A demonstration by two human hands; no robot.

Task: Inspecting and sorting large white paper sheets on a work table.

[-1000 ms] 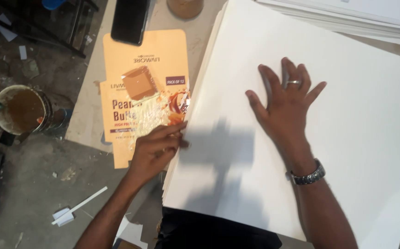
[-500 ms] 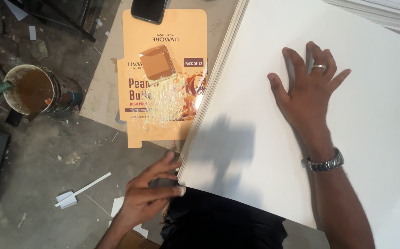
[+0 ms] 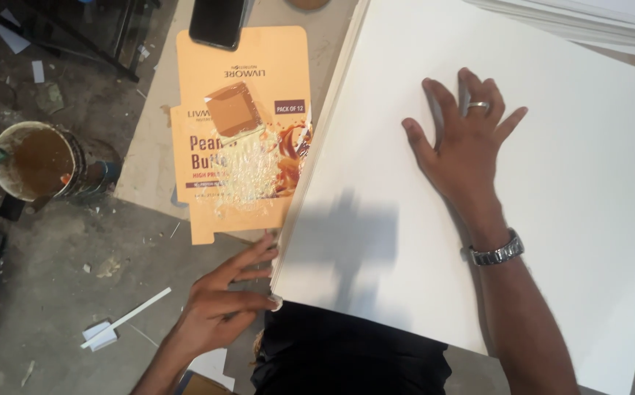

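Note:
A thick stack of large white sheets [image 3: 551, 190] lies in front of me. My right hand [image 3: 467, 143] rests flat on top of it with fingers spread, a ring on one finger and a metal watch on the wrist. My left hand [image 3: 226, 300] is at the stack's near left corner, thumb and fingers touching the sheets' edge there; whether it pinches a sheet is hard to tell. To the left of the stack lies a flattened orange printed carton [image 3: 241, 132] smeared with glue.
A dark phone [image 3: 219, 22] lies on the carton's far end. A tin of brown glue [image 3: 36, 161] stands on the floor at left. A white strip of paper [image 3: 124, 320] lies on the grey floor. More white sheets [image 3: 595, 22] are stacked at top right.
My left hand moved from the glue-smeared carton down to the near left corner of the white stack. My right hand stayed flat on the sheets.

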